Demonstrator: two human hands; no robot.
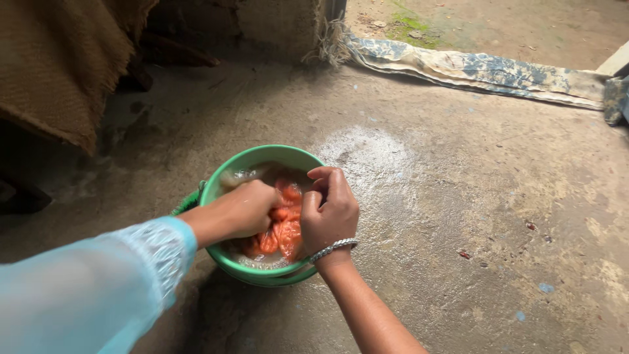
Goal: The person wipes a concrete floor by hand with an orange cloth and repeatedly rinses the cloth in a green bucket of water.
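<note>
A round green plastic bucket (226,176) stands on the wet grey concrete floor (458,196); all positions below are given relative to this bucket. It holds cloudy, soapy water with foam along the inner wall. A wet orange cloth (283,226) lies bunched inside the bucket, partly under the water, at its centre.

The left hand (246,208) reaches in over the bucket's left rim. Its fingers are curled closed around the left part of the orange cloth. The forearm runs down and to the left from the bucket and ends in a light blue translucent sleeve (98,288) with a patterned cuff.

The right hand (329,210) sits over the bucket's right rim. Its fingers are bent inward and clamp the right part of the same cloth, so that the cloth is bunched between the two hands. A silver chain bracelet (334,248) circles the right wrist, just at the near rim of the bucket.

Just right of the bucket, the floor shows a pale, wet, foamy patch (370,154). Well beyond the bucket, a worn blue-and-cream patterned fabric strip (478,71) lies across the floor. To the upper left, well apart from the bucket, hangs a coarse brown burlap sack (59,59).
</note>
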